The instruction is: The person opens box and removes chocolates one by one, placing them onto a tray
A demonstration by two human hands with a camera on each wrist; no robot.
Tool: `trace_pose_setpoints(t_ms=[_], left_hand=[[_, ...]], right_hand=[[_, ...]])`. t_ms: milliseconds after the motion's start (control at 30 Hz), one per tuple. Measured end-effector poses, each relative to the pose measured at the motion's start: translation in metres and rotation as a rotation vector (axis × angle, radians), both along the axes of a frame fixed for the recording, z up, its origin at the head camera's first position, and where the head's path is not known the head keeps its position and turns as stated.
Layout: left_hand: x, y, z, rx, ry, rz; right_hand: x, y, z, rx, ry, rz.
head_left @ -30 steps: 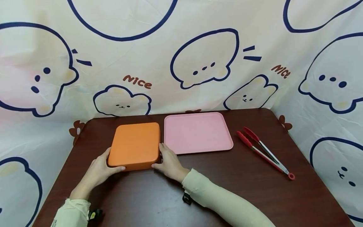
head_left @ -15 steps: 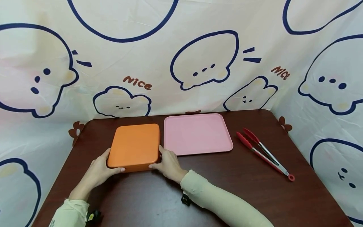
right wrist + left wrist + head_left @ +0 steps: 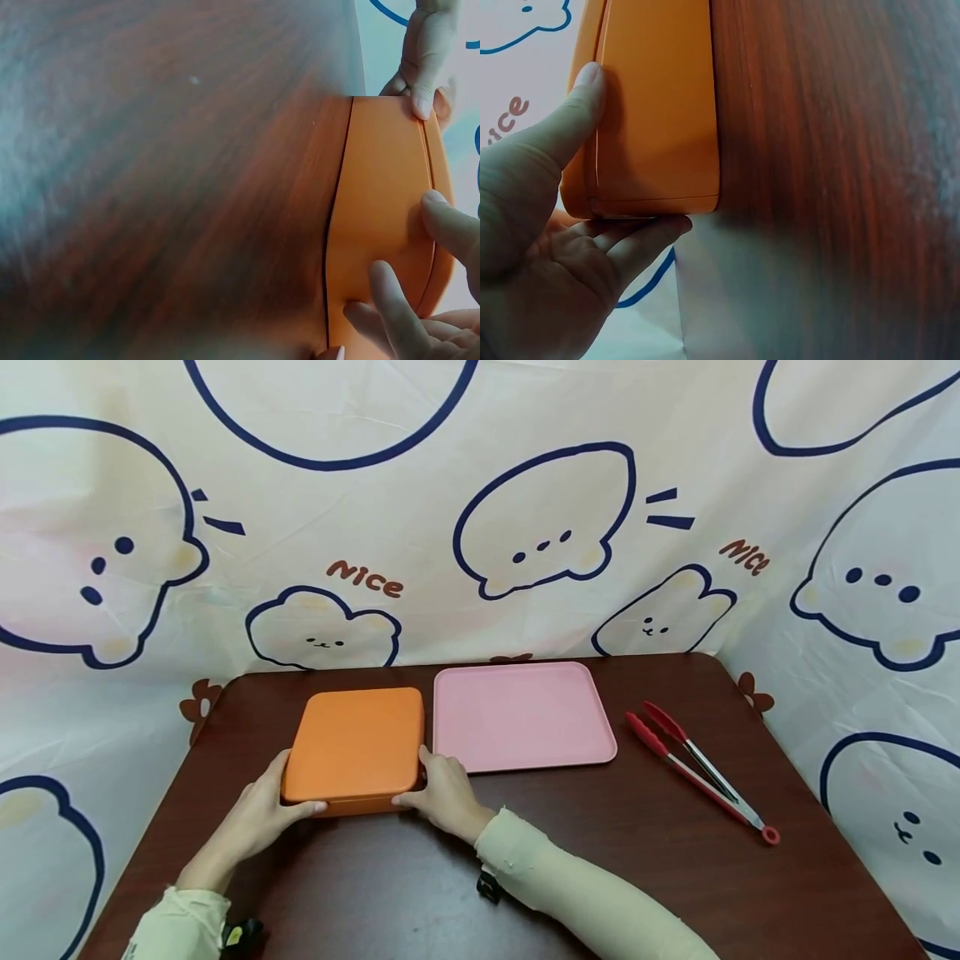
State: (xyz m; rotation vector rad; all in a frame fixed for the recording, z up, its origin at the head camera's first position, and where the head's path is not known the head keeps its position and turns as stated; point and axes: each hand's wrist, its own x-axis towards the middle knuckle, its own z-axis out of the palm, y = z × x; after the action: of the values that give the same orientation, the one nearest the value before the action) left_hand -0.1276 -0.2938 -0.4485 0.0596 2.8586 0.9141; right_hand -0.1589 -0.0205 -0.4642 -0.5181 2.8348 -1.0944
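Both hands, left hand (image 3: 258, 814) and right hand (image 3: 442, 793), are gripping the orange box (image 3: 356, 747) at centre-left of the frame; lid removal likely needs an even upward pull.

Orange box (image 3: 656, 112) is running off the left wrist view's top edge. Left hand (image 3: 258, 814) is hiding its near-left corner; right hand (image 3: 420, 300) is being cropped at the frame edge.

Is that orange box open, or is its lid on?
Lid on: the orange box shows an unbroken top, and both wrist views show only a thin seam along its side.
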Motion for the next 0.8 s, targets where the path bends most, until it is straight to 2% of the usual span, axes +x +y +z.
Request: trace_pose_setpoints(t_ms=[200,800], left_hand=[[0.0005,-0.0001,0.0003,0.005,-0.006,-0.025],[-0.0034,-0.0011,0.0018,0.008,-0.021,-0.038]], right_hand=[[-0.0016,0.0011,0.0009,0.035,0.010,0.028],[0.0040,0.0017,-0.0021,0.022,0.023,0.058]])
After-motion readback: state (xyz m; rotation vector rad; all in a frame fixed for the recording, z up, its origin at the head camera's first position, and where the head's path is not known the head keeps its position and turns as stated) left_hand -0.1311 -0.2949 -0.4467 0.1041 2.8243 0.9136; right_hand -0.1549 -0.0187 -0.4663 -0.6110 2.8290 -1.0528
